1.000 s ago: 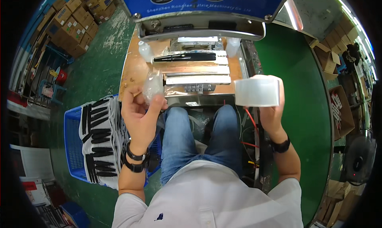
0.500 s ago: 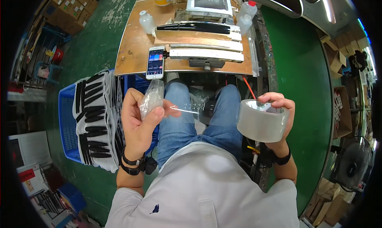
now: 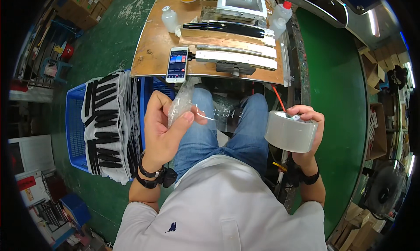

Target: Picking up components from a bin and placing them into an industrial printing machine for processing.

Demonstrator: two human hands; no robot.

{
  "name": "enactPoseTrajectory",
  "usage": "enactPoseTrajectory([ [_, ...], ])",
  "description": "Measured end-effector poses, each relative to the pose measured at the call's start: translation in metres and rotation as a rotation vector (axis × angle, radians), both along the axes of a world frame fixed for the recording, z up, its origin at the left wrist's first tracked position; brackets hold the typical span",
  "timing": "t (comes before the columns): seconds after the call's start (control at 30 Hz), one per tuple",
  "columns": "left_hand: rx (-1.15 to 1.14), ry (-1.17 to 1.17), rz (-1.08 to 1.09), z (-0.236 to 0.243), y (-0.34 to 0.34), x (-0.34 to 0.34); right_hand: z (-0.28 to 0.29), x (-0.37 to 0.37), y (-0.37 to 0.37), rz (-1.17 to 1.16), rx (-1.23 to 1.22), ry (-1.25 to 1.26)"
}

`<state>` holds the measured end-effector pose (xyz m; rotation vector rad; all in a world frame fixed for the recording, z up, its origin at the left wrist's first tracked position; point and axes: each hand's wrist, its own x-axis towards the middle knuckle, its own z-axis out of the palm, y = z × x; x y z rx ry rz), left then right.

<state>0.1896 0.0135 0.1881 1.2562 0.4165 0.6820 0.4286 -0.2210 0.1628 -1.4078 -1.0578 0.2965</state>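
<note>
My right hand (image 3: 307, 119) grips a wide roll of clear packing tape (image 3: 290, 131) over my right knee. A stretched strip of tape (image 3: 227, 115) runs from the roll leftward across my lap. My left hand (image 3: 164, 127) pinches the strip's free end together with a crumpled clear plastic bag (image 3: 180, 103), held above my left thigh. Both wrists wear dark bands.
A wooden workbench (image 3: 153, 45) stands ahead with a smartphone (image 3: 177, 64), a long sealing machine bar (image 3: 236, 58), and plastic bottles (image 3: 169, 19). A blue crate (image 3: 76, 119) at my left holds stacked black-and-white packaged items (image 3: 107, 124). Cardboard boxes sit at the far left and right on the green floor.
The tape roll came down from the bench level to my lap, and my hands spread apart, pulling out a longer strip of tape. The view tilted down toward my lap.
</note>
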Motion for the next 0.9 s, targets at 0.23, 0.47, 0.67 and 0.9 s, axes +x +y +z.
enactPoseTrajectory([
  [0.23, 0.033, 0.042, 0.020, -0.007, 0.001, 0.002, -0.003, 0.001, 0.001, 0.013, -0.026, -0.011],
  [0.47, 0.025, 0.045, 0.025, -0.009, -0.003, 0.007, -0.008, 0.002, 0.000, 0.028, -0.021, 0.002],
  [0.67, 0.142, 0.054, 0.008, -0.022, 0.001, 0.009, -0.009, 0.004, 0.001, 0.055, -0.016, -0.029],
  [0.9, 0.147, 0.064, 0.168, -0.022, -0.007, 0.023, -0.003, 0.000, 0.007, 0.145, -0.013, -0.058],
])
